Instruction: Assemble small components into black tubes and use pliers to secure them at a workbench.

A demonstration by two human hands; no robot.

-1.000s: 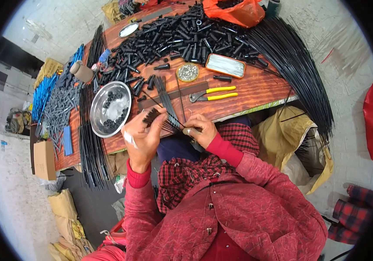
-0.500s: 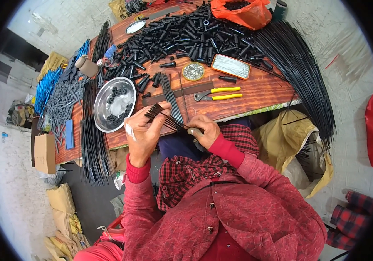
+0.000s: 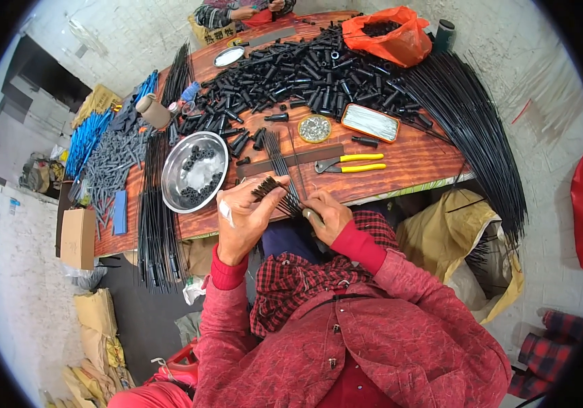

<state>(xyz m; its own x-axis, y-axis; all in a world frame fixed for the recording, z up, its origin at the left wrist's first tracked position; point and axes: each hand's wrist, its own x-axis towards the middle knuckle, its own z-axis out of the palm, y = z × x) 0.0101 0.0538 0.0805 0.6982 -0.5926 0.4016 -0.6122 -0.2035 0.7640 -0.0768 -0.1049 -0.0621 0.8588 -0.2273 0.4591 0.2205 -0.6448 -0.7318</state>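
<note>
My left hand (image 3: 242, 219), with a white patch on its back, is closed around a bundle of thin black rods (image 3: 291, 206). Dark, thicker ends stick up past the thumb. At the other side of the bundle, my right hand (image 3: 331, 216) pinches the rods between thumb and fingers; its fingertips partly hide them. Beyond the hands, more thin dark rods (image 3: 277, 155) lie across a dark flat strip (image 3: 325, 156) on the table. Pliers with yellow handles (image 3: 359, 167) rest to the right of these, and a metal bowl (image 3: 168, 190) of small black rings stands to the left.
A heap of black tubular parts (image 3: 291, 75) covers the back of the wooden table (image 3: 407, 170). An orange bag (image 3: 400, 44), a tray of thin silvery pins (image 3: 371, 124) and a dish of small metal pieces (image 3: 314, 128) stand there. Long black rods (image 3: 475, 109) overhang the right edge. Another person's hands (image 3: 244, 12) show at the far side.
The view has tilted up and shifted, so the table sits lower and further right, and another person's hands now show. Both my hands still hold the rods, with little other change.
</note>
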